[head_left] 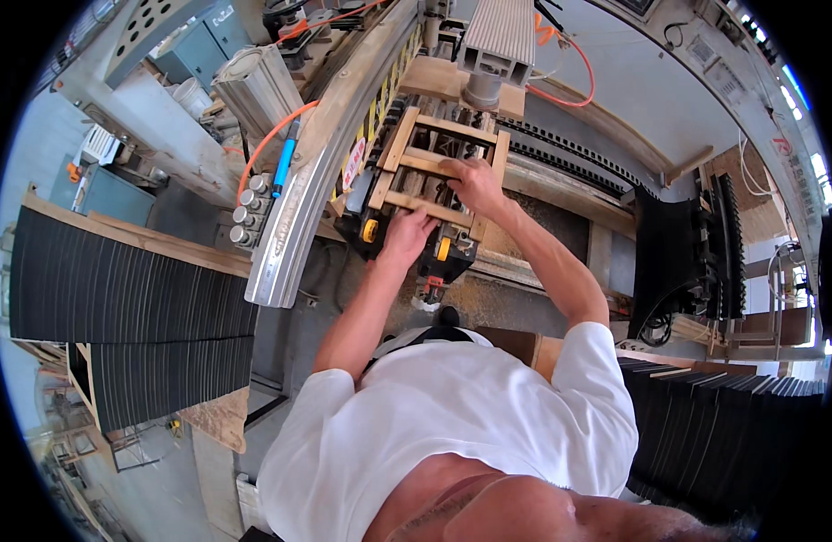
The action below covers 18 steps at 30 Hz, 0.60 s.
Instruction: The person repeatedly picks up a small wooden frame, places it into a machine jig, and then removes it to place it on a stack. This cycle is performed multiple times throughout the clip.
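A pale wooden frame (501, 161) with side pieces and several cross rails lies on the bed of a machine fixture (357, 237). My right hand (477, 188) is closed at the frame's middle cross rail, thumb and fingers bent around the wood. Nearer to me, my left hand (408, 233) has its fingers curled against the near cross rail, beside a yellow round part (370, 230). Another yellow round part (444, 248) sits just right of that hand. The undersides of both hands' fingertips are hidden.
A metal beam (294, 230) runs along the left, holding a blue marker (285, 163) and round knobs (244, 217). Overhead hangs a ribbed metal press head (497, 41). Stacks of black-edged panels (131, 280) stand left and right (723, 434). A black cable chain (728, 244) is at right.
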Available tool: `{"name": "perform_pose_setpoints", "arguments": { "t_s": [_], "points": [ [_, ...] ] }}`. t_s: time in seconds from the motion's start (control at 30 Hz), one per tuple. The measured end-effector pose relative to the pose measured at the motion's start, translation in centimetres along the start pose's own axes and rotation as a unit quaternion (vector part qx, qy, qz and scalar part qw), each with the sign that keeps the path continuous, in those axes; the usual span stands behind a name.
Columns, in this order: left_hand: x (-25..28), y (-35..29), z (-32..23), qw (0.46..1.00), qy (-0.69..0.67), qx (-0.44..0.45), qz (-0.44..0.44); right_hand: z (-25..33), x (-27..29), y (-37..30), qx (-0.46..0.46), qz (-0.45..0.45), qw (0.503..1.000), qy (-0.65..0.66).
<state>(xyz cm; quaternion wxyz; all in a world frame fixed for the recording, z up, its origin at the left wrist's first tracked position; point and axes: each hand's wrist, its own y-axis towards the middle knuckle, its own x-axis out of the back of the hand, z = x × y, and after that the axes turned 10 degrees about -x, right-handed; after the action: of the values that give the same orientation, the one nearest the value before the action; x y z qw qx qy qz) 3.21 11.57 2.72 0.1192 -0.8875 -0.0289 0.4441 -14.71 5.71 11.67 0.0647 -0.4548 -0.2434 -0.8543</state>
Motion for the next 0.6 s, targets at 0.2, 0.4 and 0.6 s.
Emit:
{"name": "perform_pose_setpoints", "arguments": {
  "t_s": [0.2,0.4,0.6],
  "points": [
    [2.4,-11.3,-1.9,1.0,0.0,0.007,-0.026,-4.5,-3.3,5.8,-0.051,-0.01,0.999,-0.011],
    [7.6,-21.2,-4.1,0.999,-0.01,-0.004,-0.048,-4.9,-4.1,7.7,-0.168,0.036,0.984,0.037],
    [11.3,-25.6,-5.3,0.994,-0.025,-0.015,-0.109,-3.9,-4.5,9.5,-0.175,0.059,0.982,0.036]
  ]
}}
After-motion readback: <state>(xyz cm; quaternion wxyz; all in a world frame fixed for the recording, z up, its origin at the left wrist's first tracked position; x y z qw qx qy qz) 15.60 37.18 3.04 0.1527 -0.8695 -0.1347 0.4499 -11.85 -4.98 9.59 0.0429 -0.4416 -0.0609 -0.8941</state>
